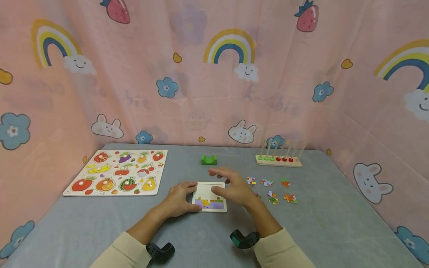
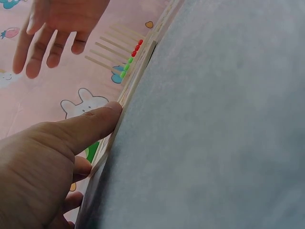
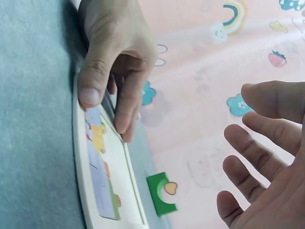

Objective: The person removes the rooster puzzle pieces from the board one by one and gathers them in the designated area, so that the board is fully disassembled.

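Between the two hands, on the grey table (image 1: 100, 223), lies a small puzzle tray (image 1: 210, 197) with a pale wooden rim; a strip of purple, yellow and green pieces is already seated along its near edge, and the rest of its bed is bare white. The left hand (image 1: 180, 199) grips the tray's left edge, thumb laid on the rim and fingers curled over the far side, as the right wrist view shows plainly. The right hand (image 1: 231, 188) hovers just above the tray's right half, its fingers spread and relaxed, holding nothing; I cannot tell whether the fingertips graze the tray.

Just to the right of that hand, loose jigsaw pieces (image 1: 272, 189) lie scattered on the table, each apart from the others. Beyond the hands sits a green arch block (image 1: 209, 160), standing on its own. Farther off past the right hand is a wooden peg rack (image 1: 279, 160) with green and red beads at the foot of its rods. Well to the left of the left hand lies a fruit peg puzzle board (image 1: 118, 172), flat, with all its fruits in place.
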### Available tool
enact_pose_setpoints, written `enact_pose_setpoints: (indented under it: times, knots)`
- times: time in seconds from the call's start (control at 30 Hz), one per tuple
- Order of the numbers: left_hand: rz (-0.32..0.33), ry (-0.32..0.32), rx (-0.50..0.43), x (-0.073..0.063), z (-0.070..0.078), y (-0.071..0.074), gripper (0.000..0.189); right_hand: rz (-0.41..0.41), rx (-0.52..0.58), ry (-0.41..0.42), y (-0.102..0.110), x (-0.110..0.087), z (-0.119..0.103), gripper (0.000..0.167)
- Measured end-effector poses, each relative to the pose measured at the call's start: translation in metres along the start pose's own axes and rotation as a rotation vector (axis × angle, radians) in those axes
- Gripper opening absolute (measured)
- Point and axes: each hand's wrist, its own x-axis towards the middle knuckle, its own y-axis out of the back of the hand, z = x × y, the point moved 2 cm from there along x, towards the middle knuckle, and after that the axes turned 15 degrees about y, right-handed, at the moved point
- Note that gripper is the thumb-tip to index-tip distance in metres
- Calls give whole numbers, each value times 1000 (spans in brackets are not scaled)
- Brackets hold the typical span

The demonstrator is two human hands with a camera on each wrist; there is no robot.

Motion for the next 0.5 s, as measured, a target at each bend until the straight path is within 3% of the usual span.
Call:
enact_pose_setpoints:
  times: [0.5]
  knots:
    - [7, -8, 17, 1, 0, 0, 74, -41, 34, -47, -26, 5, 10, 45]
